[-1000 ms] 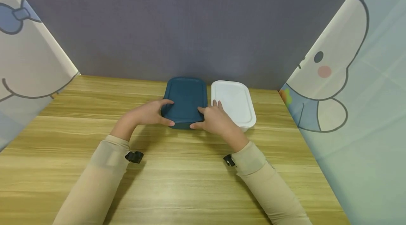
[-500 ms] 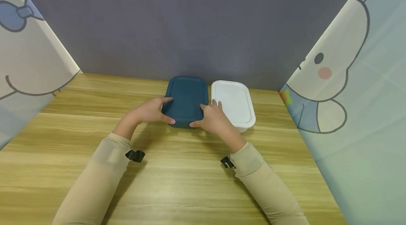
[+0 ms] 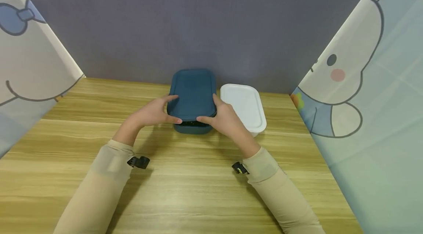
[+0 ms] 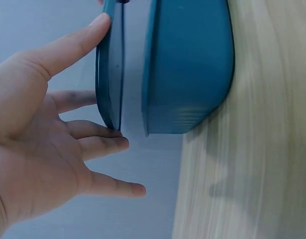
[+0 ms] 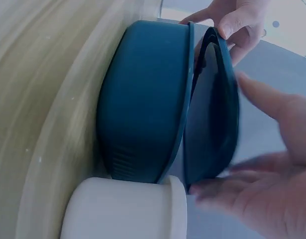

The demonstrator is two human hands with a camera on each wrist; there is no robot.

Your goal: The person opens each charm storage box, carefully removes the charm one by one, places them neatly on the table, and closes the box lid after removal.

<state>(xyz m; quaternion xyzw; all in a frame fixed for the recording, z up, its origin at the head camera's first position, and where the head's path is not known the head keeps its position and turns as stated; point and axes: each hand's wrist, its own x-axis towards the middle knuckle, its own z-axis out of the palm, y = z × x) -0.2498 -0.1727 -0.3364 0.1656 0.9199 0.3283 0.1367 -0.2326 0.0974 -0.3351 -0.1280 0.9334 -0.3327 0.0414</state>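
Observation:
A dark blue lid is raised off its rectangular food container, and a dark gap shows along the near side in the head view. My left hand holds the lid's left near corner, thumb at the front edge. At the right near corner my right hand grips the same lid between thumb and fingers. The left wrist view shows the lid apart from the container wall. In the right wrist view the lid stands at an angle to the container rim. The container's contents are mostly hidden.
A white lidded container stands close to the right of the blue one on the wooden table. A grey panel rises right behind both. Cartoon-printed sheets border the table at left and right.
The blue lid has come up off the container and shifted toward the back panel, carried by both hands. The blue container stays on the table and the white one has not moved.

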